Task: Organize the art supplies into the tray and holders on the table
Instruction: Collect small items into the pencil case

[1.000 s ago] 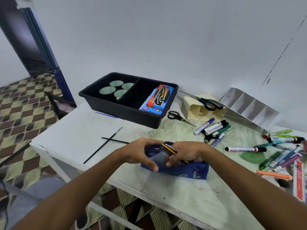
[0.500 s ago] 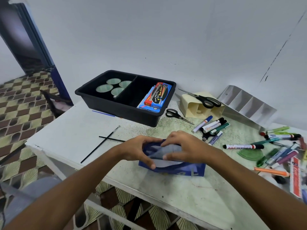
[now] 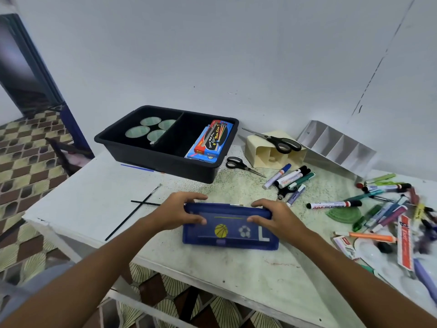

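Pouch [image 3: 230, 229] now flat — letter "L"

Your fingers [image 3: 194, 197] curl over the pencil case [image 3: 229, 229], hiding its far edge. The marker pile [image 3: 387, 209] blurs toward the right edge, where labels are unreadable. The worktop [image 3: 236, 271] is cut off at the right.

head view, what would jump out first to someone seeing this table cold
First the blue pencil case at the near middle of the table, gripped at its top edge by the left hand and the right hand. Next the black tray behind it, with four round tins in its left compartment and a box of colours in its right. Then the loose heap of markers sprawled along the right side.
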Demonstrator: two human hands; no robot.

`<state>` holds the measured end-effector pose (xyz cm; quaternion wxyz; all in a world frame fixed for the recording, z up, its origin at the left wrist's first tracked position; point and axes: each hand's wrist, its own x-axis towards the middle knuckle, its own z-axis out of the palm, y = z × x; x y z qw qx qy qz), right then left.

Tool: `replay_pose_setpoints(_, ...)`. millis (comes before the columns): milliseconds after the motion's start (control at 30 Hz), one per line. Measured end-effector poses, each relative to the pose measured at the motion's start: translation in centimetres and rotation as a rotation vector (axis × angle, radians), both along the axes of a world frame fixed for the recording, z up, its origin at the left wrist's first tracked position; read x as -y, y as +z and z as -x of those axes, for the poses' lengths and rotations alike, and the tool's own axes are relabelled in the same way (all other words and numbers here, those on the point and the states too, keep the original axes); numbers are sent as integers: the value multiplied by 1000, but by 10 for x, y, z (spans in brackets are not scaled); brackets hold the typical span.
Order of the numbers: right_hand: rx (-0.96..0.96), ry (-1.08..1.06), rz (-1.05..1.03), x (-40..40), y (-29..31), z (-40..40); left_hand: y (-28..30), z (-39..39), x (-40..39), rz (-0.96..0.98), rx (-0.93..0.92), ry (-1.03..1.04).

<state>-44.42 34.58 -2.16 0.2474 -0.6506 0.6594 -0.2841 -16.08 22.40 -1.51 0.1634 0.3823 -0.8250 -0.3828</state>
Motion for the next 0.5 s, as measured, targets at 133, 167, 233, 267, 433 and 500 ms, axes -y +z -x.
replay_pose_setpoints(133,-554,46,183,-2,-11,-18,-3,-11,1,207,185,-23)
replay_pose_setpoints(167,-631,64,224,-3,-11,-22,-3,-11,0,332,236,-36)
replay_pose_setpoints(233,-642,124,261,-7,-12,-27,-5,-10,-8,578,240,-71)
replay_pose_setpoints(267,-592,171,272,-10,-13,-26,-5,-6,-14,667,210,-105)
replay_pose_setpoints(433,-477,407,202,-26,-17,-13,-24,11,-33,614,376,-314)
replay_pose_setpoints(500,-524,446,170,-31,-20,-8,-35,12,-35,611,487,-357)
